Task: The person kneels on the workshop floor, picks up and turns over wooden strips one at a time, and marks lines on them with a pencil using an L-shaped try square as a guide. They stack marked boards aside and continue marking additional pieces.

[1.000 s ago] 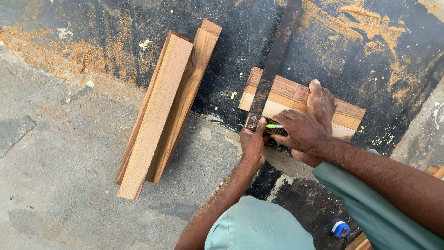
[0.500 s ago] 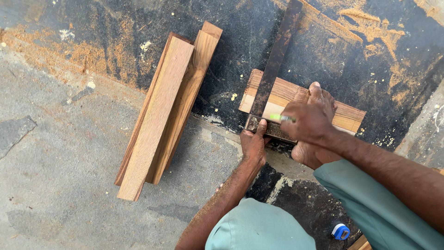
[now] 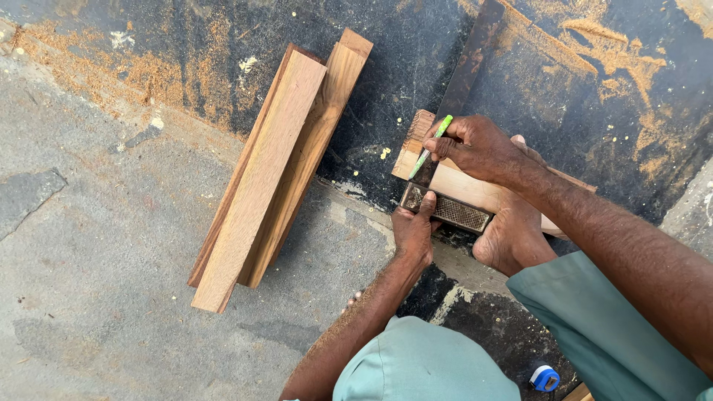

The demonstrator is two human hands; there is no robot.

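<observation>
A short wooden board [image 3: 454, 186] lies on the dark ground, pinned under my bare foot [image 3: 512, 234]. A try square [image 3: 449, 209] rests on it, its dark blade [image 3: 468, 70] running up across the board. My left hand [image 3: 413, 232] presses on the square's stock at the board's near edge. My right hand [image 3: 475, 147] holds a green pencil [image 3: 433, 145] with its tip on the board beside the blade.
A stack of long wooden planks [image 3: 278, 167] lies to the left, angled across the concrete and the dark sheet. Sawdust [image 3: 594, 44] is scattered at the top. A small blue and white tape measure [image 3: 544, 377] sits at the bottom right.
My right hand has moved up and left along the blade, away from the square's stock, carrying the pencil toward the board's far end. My left hand stays on the stock.
</observation>
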